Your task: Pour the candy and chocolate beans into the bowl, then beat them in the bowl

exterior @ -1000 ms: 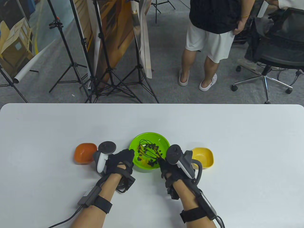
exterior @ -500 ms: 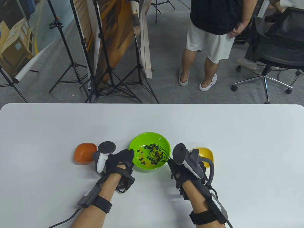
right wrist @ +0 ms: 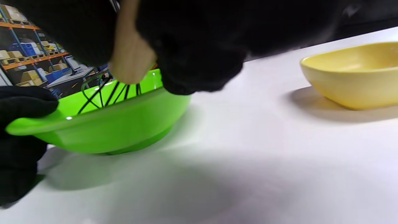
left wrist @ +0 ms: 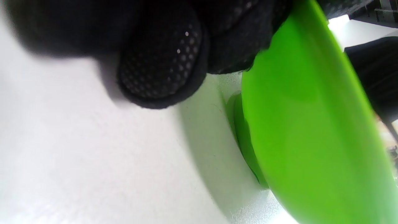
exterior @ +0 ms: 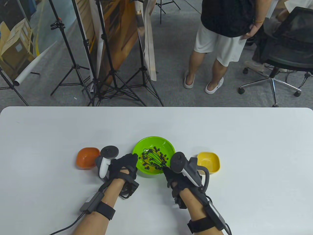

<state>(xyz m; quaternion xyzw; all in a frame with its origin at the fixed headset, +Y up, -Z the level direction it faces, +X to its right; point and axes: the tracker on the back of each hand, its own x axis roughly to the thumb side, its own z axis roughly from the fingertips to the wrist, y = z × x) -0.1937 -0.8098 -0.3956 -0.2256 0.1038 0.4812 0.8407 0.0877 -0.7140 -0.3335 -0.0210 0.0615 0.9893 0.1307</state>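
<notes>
A lime green bowl sits at the table's centre front and holds dark chocolate beans with a few orange candies. A black wire whisk stands inside it, its wires among the beans. My right hand grips the whisk's pale wooden handle at the bowl's near right rim. My left hand holds the green bowl's left rim, thumb over the edge in the right wrist view.
A small orange bowl sits left of my left hand and a small yellow bowl right of my right hand; both look empty. A person stands beyond the table's far edge, with tripods and an office chair there.
My right hand swung right with the whisk, then came back left; the whisk head now lies toward the bowl's left-centre and the beans have shifted. The left hand has kept still on the rim.
</notes>
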